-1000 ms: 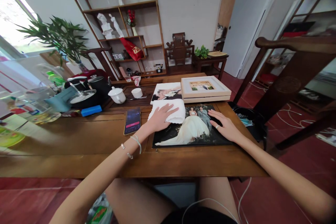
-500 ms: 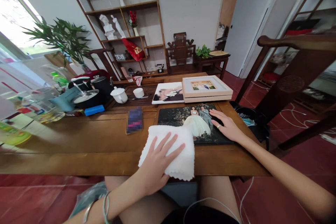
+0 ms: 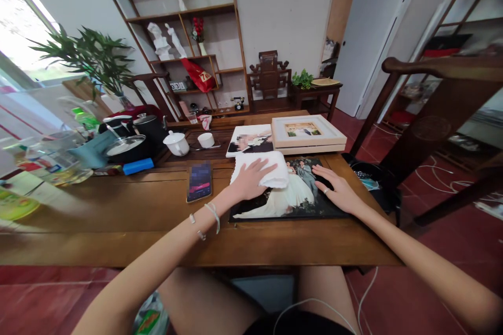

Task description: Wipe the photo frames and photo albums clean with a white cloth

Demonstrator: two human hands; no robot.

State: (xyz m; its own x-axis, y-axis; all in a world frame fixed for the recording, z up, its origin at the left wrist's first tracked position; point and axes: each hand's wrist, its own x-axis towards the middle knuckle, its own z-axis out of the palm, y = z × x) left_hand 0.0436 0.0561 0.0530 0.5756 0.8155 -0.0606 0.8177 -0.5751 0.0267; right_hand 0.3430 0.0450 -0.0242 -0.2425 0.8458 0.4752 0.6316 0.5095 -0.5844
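Note:
My left hand [image 3: 253, 178] lies on a white cloth [image 3: 277, 167], fingers spread and pressing it against the upper left part of a dark wedding photo panel [image 3: 291, 204]. The panel shows a couple, the bride in a white gown, and lies flat on the wooden table [image 3: 157, 235]. My right hand [image 3: 334, 188] rests on the panel's right side with fingers stretched out, a ring on one of them. Under the cloth, part of the picture is hidden. Left of the panel lies a phone [image 3: 199, 182] with its screen lit.
Behind the panel lie a white photo print [image 3: 251, 138] and a pale framed picture box [image 3: 308, 136]. A lidded white cup [image 3: 176, 143], a small white bowl [image 3: 205, 140], a blue block [image 3: 138, 166] and dark pots [image 3: 149, 128] stand left. A wooden chair [image 3: 444, 99] is at right.
My left hand has moved forward with the cloth, from the table's near edge to the panel's upper left. More of the gown shows now. My right hand stays on the panel.

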